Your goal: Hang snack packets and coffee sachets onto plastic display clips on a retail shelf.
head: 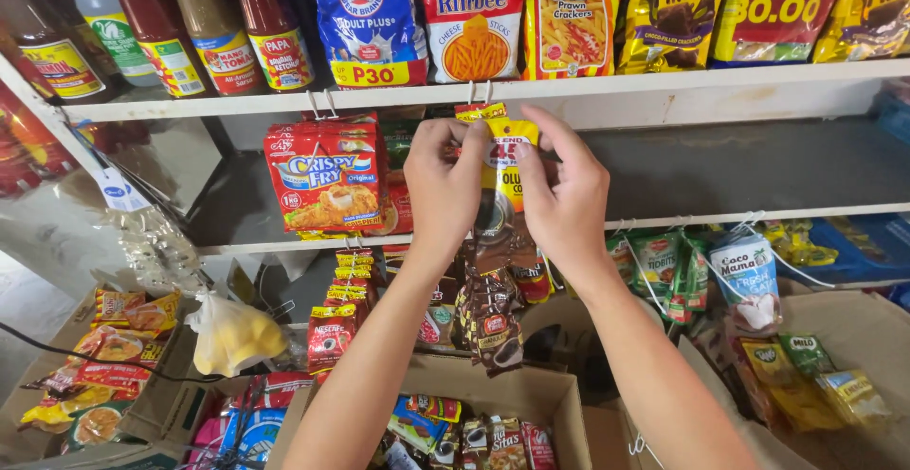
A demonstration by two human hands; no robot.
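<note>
Hands meet at the top of a hanging strip of yellow and brown sachets (497,243), just under the white shelf (664,86). Left hand (444,186) and right hand (561,200) each pinch the top sachet, fingers closed on it. The strip's long axis runs straight down between the wrists, equally near both, toward the cardboard box (531,394).

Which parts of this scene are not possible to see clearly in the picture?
- Head view: the top of the yellow sachet strip is covered by the left hand and right hand, so how it sits on the hook is hidden.
- The bottles are cut off by the top edge.
- The cardboard box contents are cut by the bottom edge.
</note>
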